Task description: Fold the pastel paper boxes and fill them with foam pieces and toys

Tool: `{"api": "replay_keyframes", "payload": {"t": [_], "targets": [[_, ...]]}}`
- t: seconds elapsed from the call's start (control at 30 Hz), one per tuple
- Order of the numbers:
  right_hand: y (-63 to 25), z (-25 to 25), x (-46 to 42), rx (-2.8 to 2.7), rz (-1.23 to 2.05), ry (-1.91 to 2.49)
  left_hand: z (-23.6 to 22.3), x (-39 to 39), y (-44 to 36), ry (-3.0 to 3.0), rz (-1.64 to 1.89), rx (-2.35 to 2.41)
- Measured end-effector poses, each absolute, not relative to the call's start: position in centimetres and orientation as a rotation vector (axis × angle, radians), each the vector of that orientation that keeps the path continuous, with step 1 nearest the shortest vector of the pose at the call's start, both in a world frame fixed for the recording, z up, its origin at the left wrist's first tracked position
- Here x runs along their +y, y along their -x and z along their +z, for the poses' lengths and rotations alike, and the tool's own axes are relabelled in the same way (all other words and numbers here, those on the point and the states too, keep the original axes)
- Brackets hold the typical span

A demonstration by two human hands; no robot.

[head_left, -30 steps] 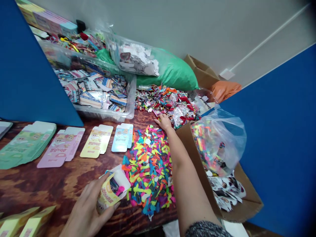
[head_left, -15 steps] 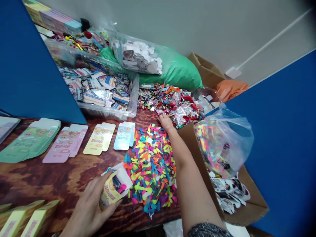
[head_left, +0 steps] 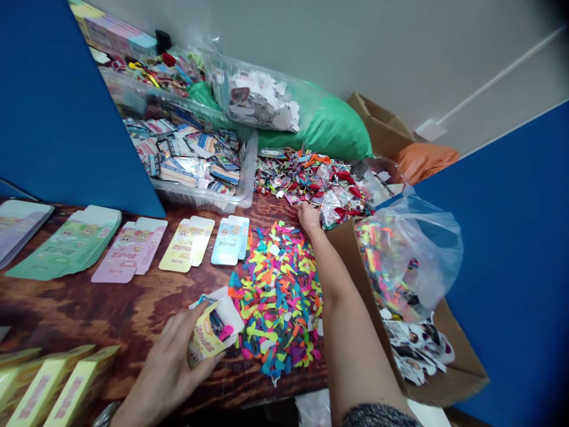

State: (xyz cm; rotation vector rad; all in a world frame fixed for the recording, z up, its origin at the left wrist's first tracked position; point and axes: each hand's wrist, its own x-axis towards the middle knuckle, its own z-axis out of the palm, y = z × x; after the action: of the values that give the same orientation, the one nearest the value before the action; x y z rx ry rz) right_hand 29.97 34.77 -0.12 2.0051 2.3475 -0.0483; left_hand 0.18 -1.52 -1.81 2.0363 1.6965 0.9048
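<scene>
My left hand [head_left: 166, 350] is closed around a small yellow printed carton [head_left: 208, 335], tilted with its top flaps open. Inside it a pink balloon and some dark, flat pieces show. To the right of the carton spreads a pile of small colourful balloons [head_left: 278, 296] on the table. Beyond them my right hand [head_left: 308, 217] reaches the near edge of a heap of mixed trinkets [head_left: 306, 178], hair ties and small wrapped items among them. Its fingers are curled in at the heap, and whatever they hold is hidden.
Flat cartons in blue [head_left: 226, 243], yellow [head_left: 175, 252], pink [head_left: 118, 255] and green [head_left: 48, 255] lie in a row. Yellow boxes [head_left: 73, 391] stand front left. Behind is a clear bin [head_left: 249, 178] of cards; a cardboard box [head_left: 466, 362] stands right, a green bag [head_left: 342, 127] behind.
My right hand has shifted slightly at the edge of the trinket heap, its fingers now more curled. The view has moved a little; my left hand still holds the carton.
</scene>
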Motion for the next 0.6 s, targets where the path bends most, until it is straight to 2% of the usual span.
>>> {"api": "replay_keyframes", "payload": {"t": [0.1,0.23,0.33,0.4,0.43,0.5,0.6], "targets": [[-30.6,0.1,34.1,2.517,-0.354,-2.385,-2.1,-1.6,0.0,-2.005,0.906,1.701],[-28.9,0.9,31.7,2.713,-0.861,-2.577,-1.8,-1.1,-0.4,-1.92,0.911,1.712],[-25.4,2.2,26.9,2.849,-1.36,-2.431,-0.6,-0.5,-1.0,-1.831,0.889,1.738],[-22.6,3.4,22.3,2.97,-1.793,-2.108,0.3,-0.1,-1.2,-1.772,0.86,1.759],[-21.3,4.1,19.8,3.035,-1.865,-1.934,0.7,0.0,-1.2,-1.744,0.851,1.766],[-19.2,5.4,15.4,3.216,-1.707,-1.629,1.2,0.1,-1.1,-1.714,0.855,1.765],[-17.1,6.4,10.8,3.528,-1.122,-1.172,1.7,-0.5,-0.7,-1.722,0.873,1.784]]}}
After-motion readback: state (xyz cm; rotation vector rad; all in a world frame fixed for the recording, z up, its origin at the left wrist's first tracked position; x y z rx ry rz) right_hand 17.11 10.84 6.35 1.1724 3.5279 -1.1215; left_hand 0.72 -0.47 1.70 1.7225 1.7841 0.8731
